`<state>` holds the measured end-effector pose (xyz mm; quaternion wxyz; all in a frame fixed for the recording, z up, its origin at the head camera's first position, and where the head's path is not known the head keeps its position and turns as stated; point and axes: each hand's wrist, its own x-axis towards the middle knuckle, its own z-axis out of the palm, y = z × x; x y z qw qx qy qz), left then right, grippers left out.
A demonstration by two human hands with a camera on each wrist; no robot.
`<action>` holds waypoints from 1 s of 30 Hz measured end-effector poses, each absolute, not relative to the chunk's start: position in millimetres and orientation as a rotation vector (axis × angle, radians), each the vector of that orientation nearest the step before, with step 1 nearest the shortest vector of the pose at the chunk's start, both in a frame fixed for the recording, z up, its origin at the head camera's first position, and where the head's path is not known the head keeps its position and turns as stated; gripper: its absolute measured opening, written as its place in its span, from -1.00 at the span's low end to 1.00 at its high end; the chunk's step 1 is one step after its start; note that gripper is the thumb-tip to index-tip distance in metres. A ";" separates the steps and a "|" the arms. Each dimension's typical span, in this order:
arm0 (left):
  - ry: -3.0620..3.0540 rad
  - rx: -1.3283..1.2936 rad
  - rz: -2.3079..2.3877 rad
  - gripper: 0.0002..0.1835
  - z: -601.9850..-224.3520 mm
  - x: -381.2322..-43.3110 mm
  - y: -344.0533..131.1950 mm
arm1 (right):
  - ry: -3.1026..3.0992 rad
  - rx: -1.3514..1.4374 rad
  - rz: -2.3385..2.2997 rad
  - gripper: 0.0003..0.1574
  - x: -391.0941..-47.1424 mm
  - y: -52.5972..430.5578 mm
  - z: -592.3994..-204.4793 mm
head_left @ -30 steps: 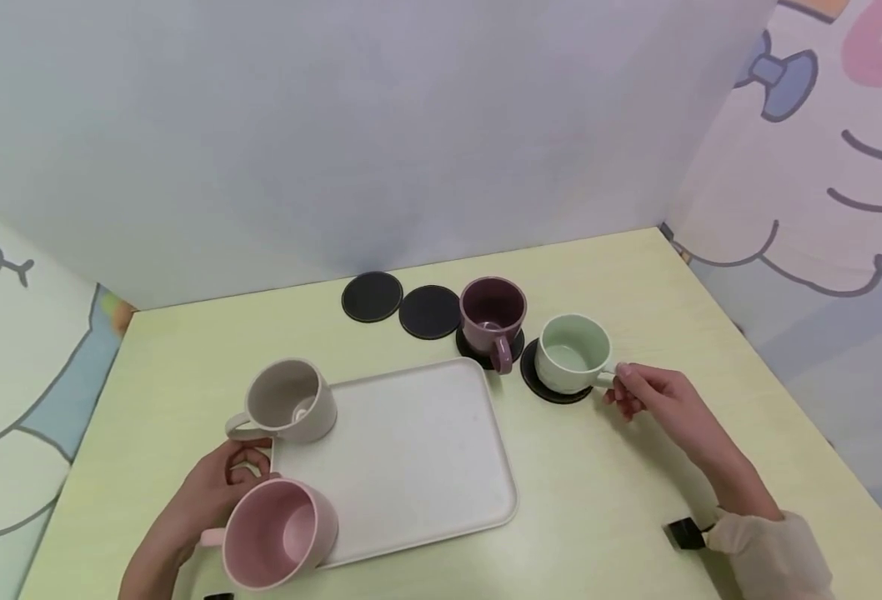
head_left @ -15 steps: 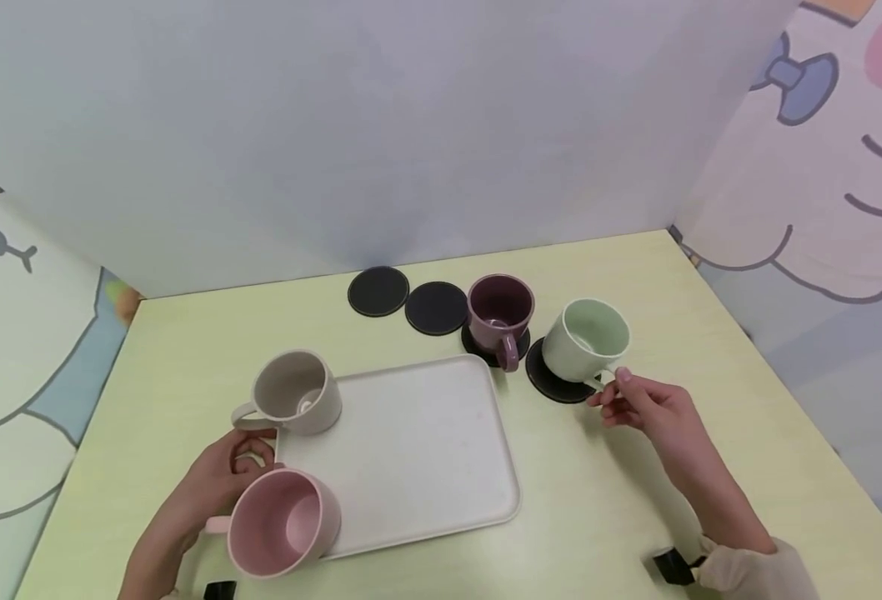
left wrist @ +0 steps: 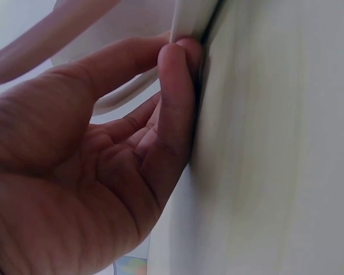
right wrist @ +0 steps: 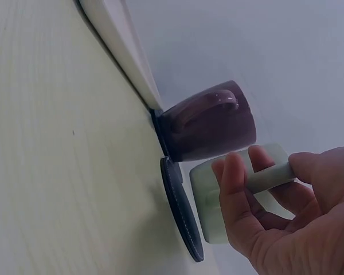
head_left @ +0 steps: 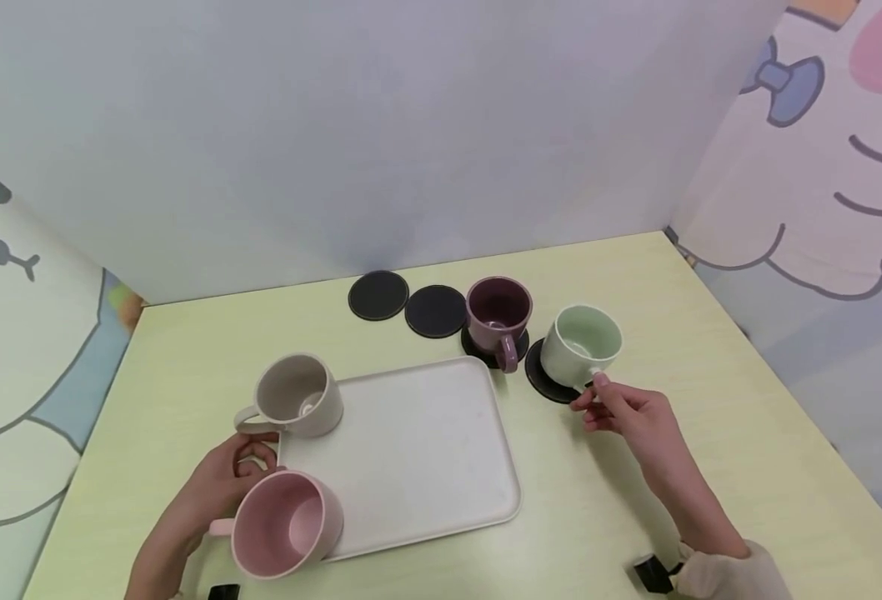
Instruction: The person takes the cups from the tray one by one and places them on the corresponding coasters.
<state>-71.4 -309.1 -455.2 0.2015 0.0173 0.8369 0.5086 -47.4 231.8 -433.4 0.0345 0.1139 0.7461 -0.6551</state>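
Note:
My right hand point(head_left: 630, 421) pinches the handle of a pale green mug point(head_left: 579, 346) between thumb and fingers. In the right wrist view a narrow gap shows between that mug point(right wrist: 209, 200) and the black coaster point(right wrist: 180, 212) beside its base. My left hand point(head_left: 223, 475) grips the left edge of a white tray point(head_left: 411, 458), thumb and fingertips at its rim point(left wrist: 189, 23). A beige mug point(head_left: 298, 396) and a pink mug point(head_left: 287, 525) stand at the tray's left side, handles pointing left, with the left hand between them.
A purple mug point(head_left: 498, 321) stands on a coaster just left of the green mug. Two bare black coasters point(head_left: 378, 295) lie further left, near the back wall point(head_left: 411, 133). Pale table surface point(head_left: 606, 517) extends right of the tray.
The green mug has turned so its handle points more toward the front, and it has shifted slightly right. My right hand has swung left with the handle. My left hand stays at the tray.

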 end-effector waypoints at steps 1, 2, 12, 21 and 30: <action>2.340 0.050 1.422 -0.37 -455.4 -70.9 -309.5 | 2.297 0.355 -2.003 -0.38 -47.7 230.8 -433.9; 2.339 0.048 1.424 -0.38 -455.6 -70.5 -309.8 | 2.299 0.362 -1.994 -0.37 -48.0 229.6 -434.3; 2.341 0.057 1.414 -0.41 -458.6 -72.4 -306.9 | 2.350 0.369 -1.929 -0.33 -45.3 221.7 -437.0; 2.344 0.036 1.403 -0.39 -455.8 -69.8 -307.1 | 2.403 0.294 -1.806 -0.30 -45.3 223.9 -437.1; 2.377 -0.008 1.364 -0.39 -448.6 -68.0 -303.4 | 2.691 0.364 -1.649 -0.38 -41.1 241.7 -429.8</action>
